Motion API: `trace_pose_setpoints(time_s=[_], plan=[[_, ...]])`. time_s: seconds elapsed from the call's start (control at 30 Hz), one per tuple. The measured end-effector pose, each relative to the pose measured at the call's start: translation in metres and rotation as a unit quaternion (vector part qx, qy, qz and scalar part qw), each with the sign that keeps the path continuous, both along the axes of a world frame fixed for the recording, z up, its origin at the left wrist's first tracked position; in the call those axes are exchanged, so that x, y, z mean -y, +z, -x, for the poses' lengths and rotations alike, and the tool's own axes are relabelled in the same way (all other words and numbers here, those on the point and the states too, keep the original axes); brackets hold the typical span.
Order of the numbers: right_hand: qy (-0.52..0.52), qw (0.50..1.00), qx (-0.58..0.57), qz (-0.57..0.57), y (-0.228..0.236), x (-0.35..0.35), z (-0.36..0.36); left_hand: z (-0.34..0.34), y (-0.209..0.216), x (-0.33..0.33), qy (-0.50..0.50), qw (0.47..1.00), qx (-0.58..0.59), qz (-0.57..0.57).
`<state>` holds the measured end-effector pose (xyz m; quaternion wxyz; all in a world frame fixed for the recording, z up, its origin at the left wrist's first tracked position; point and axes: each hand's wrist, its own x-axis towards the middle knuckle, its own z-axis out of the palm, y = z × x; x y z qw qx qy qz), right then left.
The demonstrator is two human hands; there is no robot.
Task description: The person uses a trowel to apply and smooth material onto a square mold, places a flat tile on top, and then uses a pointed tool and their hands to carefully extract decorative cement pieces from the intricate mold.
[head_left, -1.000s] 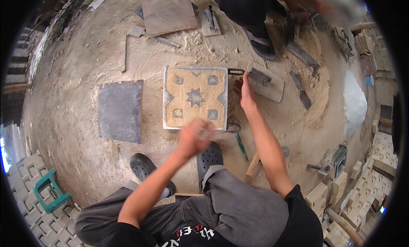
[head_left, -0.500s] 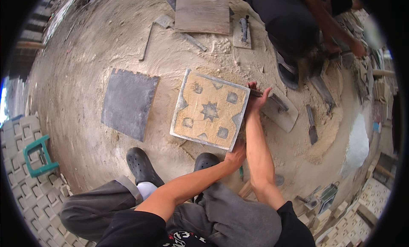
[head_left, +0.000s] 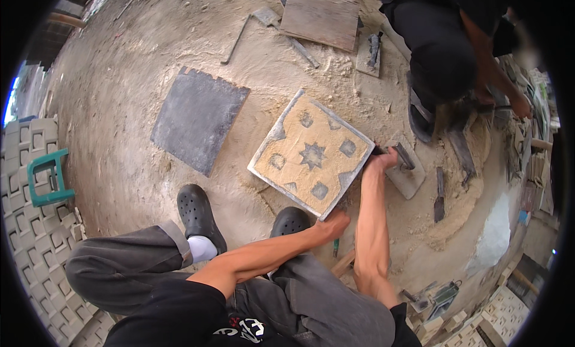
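In the head view, a square frame (head_left: 268, 181) with a pale, greyish-white rim holds a level bed of sandy-yellow powder. A grey eight-pointed star marks the middle, four smudgy grey squares sit toward the corners, and small grey triangles reach in from the sides. It is to the right of the dark slab (head_left: 199, 120) and a little nearer the person than it, the two clearly apart; whether the frame rests on the floor (head_left: 129, 107) or is raised cannot be told.

One second earlier, the left hand (head_left: 334, 225) is a blur over the near edge and the right hand (head_left: 381, 161) stands flat and loose beside the frame. Now both are on the side farthest from the slab: the right fingers grasp the frame by its dark handle, and the left fingers, partly hidden, clasp its near corner. The whole view has turned, so frame and slab both appear tilted clockwise compared with then.

Being square, the frame has no longer axis. One corner points away from the person, the opposite one back toward them, and its left corner points to the slab's side.
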<state>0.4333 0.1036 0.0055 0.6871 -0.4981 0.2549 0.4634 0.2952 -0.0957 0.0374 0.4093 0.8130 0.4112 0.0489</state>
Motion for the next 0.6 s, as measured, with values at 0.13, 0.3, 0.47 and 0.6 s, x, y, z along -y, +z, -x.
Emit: trace_pose_setpoints(time_s=[0.13,0.3,0.47,0.6], plan=[[-0.035,0.999,0.022,0.000,0.040,0.007,0.007,0.013,0.048,-0.016,-0.080,0.996,-0.024,0.013],[-0.035,0.994,0.099,-0.042,0.076,-0.013,0.016,0.024,0.095,-0.042,-0.095,0.995,0.028,0.002],[0.021,0.989,0.127,-0.073,0.100,-0.022,0.022,0.033,0.113,-0.053,-0.108,0.993,0.044,-0.027],[0.033,0.981,0.181,-0.068,0.118,-0.028,0.029,0.042,0.129,-0.061,-0.098,0.991,0.083,-0.039]])
